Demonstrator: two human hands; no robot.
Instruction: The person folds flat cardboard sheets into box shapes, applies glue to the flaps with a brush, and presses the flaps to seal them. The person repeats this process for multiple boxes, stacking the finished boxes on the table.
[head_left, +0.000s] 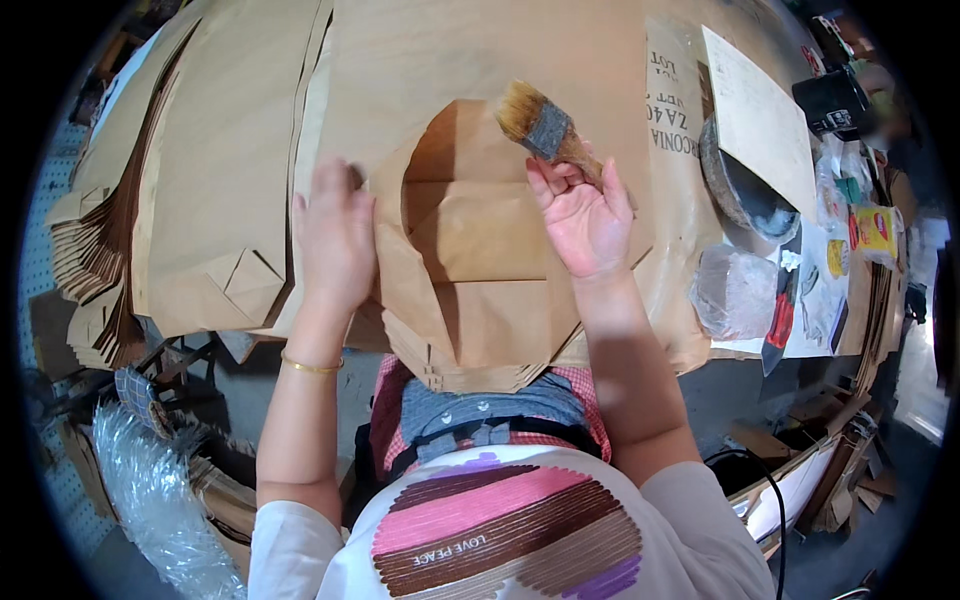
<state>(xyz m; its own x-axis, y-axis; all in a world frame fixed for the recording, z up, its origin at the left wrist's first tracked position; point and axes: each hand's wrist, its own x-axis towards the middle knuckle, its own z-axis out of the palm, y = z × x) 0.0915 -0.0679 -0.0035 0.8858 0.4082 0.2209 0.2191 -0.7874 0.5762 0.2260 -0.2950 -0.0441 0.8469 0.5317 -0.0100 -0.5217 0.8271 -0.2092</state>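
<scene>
My right hand [592,228], palm turned up, has its fingers curled round the wooden handle of a wide flat brush [548,133]. The brush has tan bristles and a grey-wrapped band, and its bristles point to the far left above the paper. Beneath lies a brown paper bag [495,315] with its near end spread into a rounded opening, showing creased folds inside. My left hand [338,235] is back-up beside the left edge of that opening, its fingers stretched forward and slightly blurred. Several layered paper edges [465,377] show at the near side of the bag.
Stacked brown paper bags [215,200] cover the left of the table. On the right stand a round basin [725,180] partly under a white board [765,120], a clear plastic tub [735,292], a red-handled knife [780,320] and a yellow packet [876,232]. Clear plastic strips [155,490] hang at lower left.
</scene>
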